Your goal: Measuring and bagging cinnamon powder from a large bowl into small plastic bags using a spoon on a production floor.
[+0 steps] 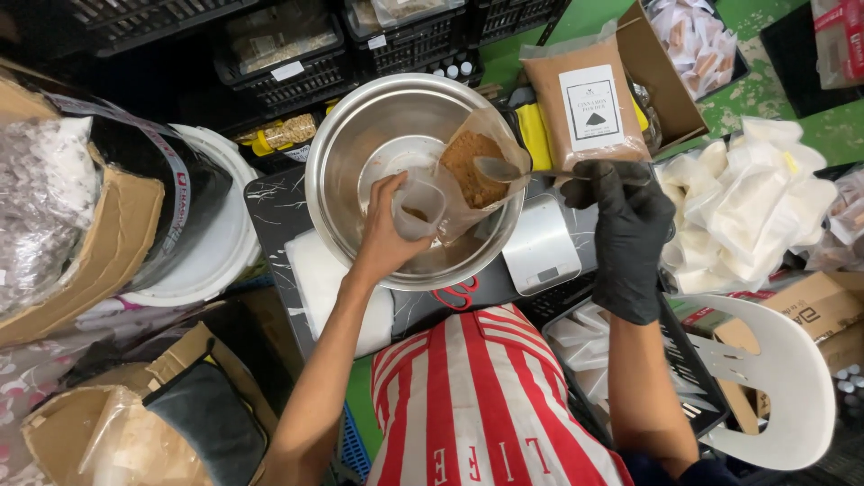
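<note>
My bare left hand [387,236] grips a small clear pouch [419,205], held open inside a big steel bowl [355,144]. A clear bag of brown powder [475,166] leans in the bowl beside it. In a black glove, my right hand [630,229] holds a metal spoon [504,169] by its handle, the spoon's bowl resting over the brown powder. The steel bowl stands on a silver scale [540,245].
A sealed bag of brown powder with a white label [587,103] lies behind the scale. White pouches [747,202] are heaped at right, above a white plastic chair [774,378]. Black crates [288,54] line the back; cardboard boxes [99,243] and a white bucket [211,252] stand at left.
</note>
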